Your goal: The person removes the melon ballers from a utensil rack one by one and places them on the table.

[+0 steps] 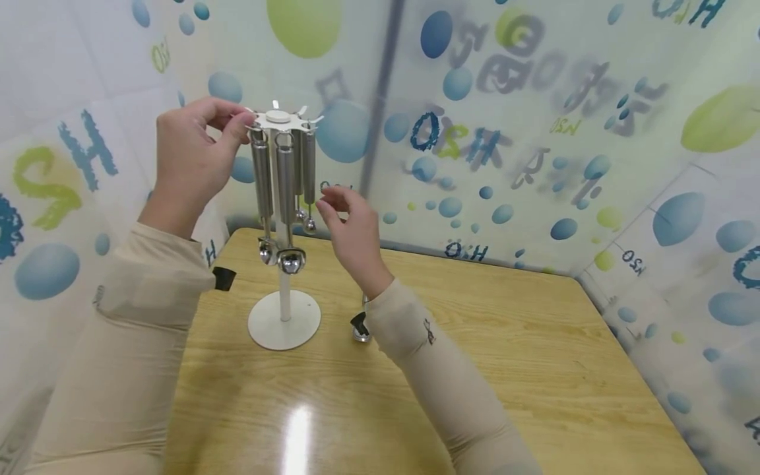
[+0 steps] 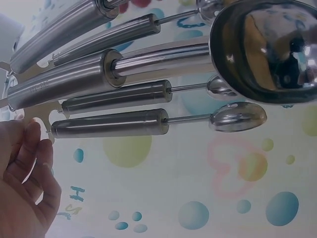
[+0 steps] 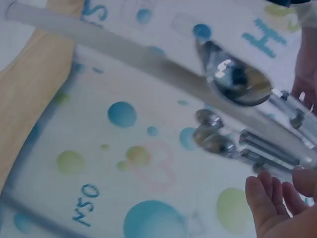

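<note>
A white rack with a round base (image 1: 285, 335) and a hooked top (image 1: 279, 121) holds several steel-handled scoops. The largest scoop (image 1: 291, 261) hangs at the front, its polished bowl downward; slimmer ones with small bowls (image 2: 238, 117) hang around it. My left hand (image 1: 194, 145) pinches the edge of the hooked top between thumb and fingers. To the right of the hanging scoops is my right hand (image 1: 356, 237), its fingers loosely bent with nothing between them. In the right wrist view its fingertips (image 3: 265, 186) are close below the handles of the small scoops.
Another steel utensil (image 1: 361, 336) lies on the wooden table (image 1: 534, 369), partly hidden by my right sleeve. Black straps stick out at both cuffs. Behind the table hangs a patterned curtain (image 1: 510, 165) with blue and green spots.
</note>
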`<state>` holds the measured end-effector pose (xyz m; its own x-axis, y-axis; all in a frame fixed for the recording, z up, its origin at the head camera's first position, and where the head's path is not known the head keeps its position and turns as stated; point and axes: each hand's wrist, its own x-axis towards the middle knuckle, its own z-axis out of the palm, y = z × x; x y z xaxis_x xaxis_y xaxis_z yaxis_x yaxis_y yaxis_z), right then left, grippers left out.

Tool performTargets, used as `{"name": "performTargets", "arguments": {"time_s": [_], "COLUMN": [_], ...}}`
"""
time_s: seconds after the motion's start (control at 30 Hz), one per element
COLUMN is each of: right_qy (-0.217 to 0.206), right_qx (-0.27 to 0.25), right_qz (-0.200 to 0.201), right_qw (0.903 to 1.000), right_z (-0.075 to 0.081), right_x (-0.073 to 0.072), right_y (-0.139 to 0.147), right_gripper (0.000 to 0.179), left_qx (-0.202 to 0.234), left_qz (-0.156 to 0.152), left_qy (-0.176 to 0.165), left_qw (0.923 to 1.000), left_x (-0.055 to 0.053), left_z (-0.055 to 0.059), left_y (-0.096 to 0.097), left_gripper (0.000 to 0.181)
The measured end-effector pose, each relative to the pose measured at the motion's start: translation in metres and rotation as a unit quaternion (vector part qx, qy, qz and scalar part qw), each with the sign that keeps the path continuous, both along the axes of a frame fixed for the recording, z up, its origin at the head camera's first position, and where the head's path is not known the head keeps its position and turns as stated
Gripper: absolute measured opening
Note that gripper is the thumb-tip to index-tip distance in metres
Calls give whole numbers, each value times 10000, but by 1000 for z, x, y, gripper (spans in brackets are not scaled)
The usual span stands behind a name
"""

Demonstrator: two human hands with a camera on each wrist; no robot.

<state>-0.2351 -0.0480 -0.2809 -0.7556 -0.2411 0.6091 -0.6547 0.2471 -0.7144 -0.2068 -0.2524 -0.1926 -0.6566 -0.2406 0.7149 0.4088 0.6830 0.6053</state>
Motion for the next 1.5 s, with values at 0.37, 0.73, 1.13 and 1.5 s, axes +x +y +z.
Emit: {"name": "performTargets", "arguments": {"time_s": [0.37,0.73,1.13,1.5], "right_qy": [-377,-443,-297,-242], "right_qx": [-373,-369,-411,-438], "right_qz": [667,805,914,1084], "right_qw": [9964,9951,9945,9928], "right_z": [16,21,23,23], "right_x": [22,24,27,31], "right_y": [-23,-28,-27,-25], "right_gripper": [35,48,52,51], "left_qx": [-37,-92,-8,35], "left_qz": [-105,-94,-130,-165], "left_qy": [38,178,171,151], "left_qw": [9999,9998,9998,9997], "left_x": [-1,-3,1,3], "left_z": [-3,-2,-1,-1], "left_y": [1,0,-2,-3], "left_gripper": [34,34,33,33]}}
